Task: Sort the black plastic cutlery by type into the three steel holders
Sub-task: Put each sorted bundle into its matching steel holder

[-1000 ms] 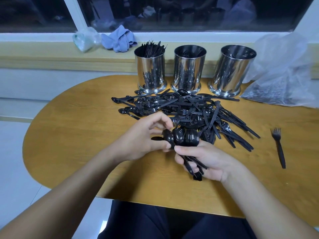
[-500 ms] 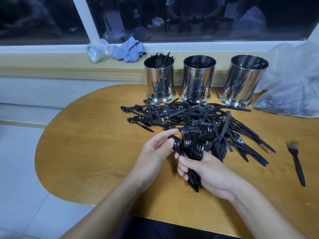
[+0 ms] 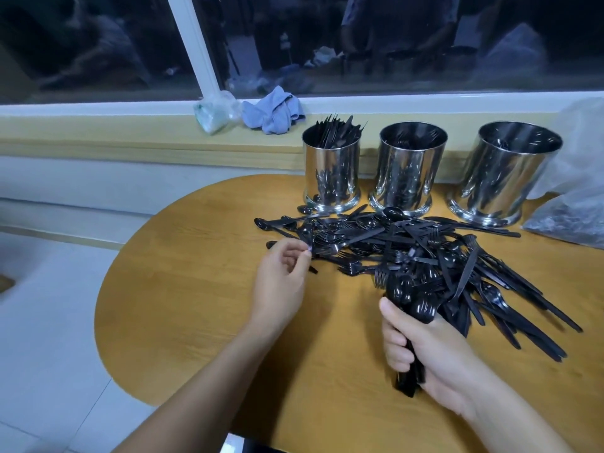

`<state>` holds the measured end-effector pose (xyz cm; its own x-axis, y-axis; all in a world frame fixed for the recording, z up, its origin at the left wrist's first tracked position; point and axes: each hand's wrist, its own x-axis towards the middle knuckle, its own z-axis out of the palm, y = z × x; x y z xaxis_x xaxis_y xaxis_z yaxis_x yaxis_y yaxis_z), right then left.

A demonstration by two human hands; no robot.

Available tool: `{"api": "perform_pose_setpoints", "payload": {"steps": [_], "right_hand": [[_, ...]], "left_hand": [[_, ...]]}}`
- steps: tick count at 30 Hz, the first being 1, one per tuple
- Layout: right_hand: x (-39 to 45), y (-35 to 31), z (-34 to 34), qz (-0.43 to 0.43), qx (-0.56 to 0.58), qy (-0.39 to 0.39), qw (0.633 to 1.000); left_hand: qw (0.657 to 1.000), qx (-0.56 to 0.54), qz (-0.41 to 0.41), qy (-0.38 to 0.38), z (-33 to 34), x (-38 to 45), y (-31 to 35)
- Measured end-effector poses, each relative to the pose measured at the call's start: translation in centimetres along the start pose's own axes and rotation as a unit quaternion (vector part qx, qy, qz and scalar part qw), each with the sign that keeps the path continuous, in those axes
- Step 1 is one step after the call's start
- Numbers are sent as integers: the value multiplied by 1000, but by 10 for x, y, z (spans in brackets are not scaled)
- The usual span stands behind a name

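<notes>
Partly hidden spoon handles (image 3: 407,379) in right hand (image 3: 431,358); holder (image 3: 410,168) contents unclear

A rounded wooden table (image 3: 183,322) carries three steel holders (image 3: 408,171) in a row at its far edge, a heap of black cutlery (image 3: 425,253) before them, and a plastic bag (image 3: 568,204) at the right.

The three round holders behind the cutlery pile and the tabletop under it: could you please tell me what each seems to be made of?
The three round holders look like polished steel: their walls mirror the black cutlery pile and carry bright highlights. The rounded yellow-brown tabletop shows fine wood grain under a smooth, faintly glossy surface; whether it is solid wood or a laminate cannot be told.
</notes>
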<state>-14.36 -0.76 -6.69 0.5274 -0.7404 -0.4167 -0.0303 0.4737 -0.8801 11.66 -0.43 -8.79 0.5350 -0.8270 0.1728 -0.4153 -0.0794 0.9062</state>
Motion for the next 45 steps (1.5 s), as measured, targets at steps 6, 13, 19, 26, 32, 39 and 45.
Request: {"api": "perform_pose_setpoints", "payload": {"steps": [6, 13, 19, 26, 32, 39, 45], "right_hand": [[4, 1, 6, -9, -10, 2, 1000], [7, -1, 9, 1, -23, 7, 1000], [7, -2, 8, 3, -21, 3, 1000], [5, 0, 9, 0, -12, 0, 1000], [3, 3, 9, -9, -7, 1, 1000], [5, 6, 8, -20, -16, -2, 1000], [6, 8, 7, -30, -20, -7, 999]], "left_hand": [[971, 229, 66, -39, 3, 48, -24], [948, 313, 55, -30, 27, 63, -14], [961, 270, 25, -56, 12, 41, -12], [964, 243, 20, -110, -3, 8, -4], [940, 303, 86, -131, -11, -11, 0], [915, 356, 128, -144, -7, -12, 3], [942, 294, 83, -136, -8, -15, 0]]}}
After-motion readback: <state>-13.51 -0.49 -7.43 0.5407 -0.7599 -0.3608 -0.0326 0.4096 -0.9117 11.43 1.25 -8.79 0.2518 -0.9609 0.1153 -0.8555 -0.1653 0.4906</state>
